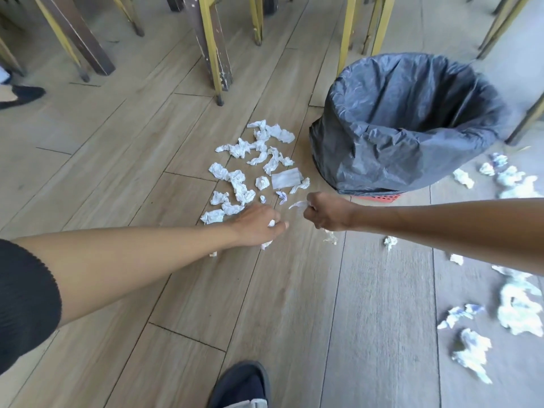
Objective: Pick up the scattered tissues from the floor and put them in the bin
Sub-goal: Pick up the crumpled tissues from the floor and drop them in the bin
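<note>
Several crumpled white tissues (253,166) lie in a cluster on the wooden floor, left of the bin (409,125), a red basket lined with a grey plastic bag. More tissues (518,301) are scattered at the right edge. My left hand (259,223) reaches low over the near edge of the cluster, fingers closed around a small white tissue. My right hand (326,212) is a fist gripping tissues, with white paper sticking out above and below it. It hovers just in front of the bin's base.
Yellow and dark wooden chair and table legs (215,48) stand behind the cluster and the bin. Another person's dark shoe (23,94) is at the far left. My own dark shoe (241,384) shows at the bottom. Small tissue scraps (390,242) lie under my right arm.
</note>
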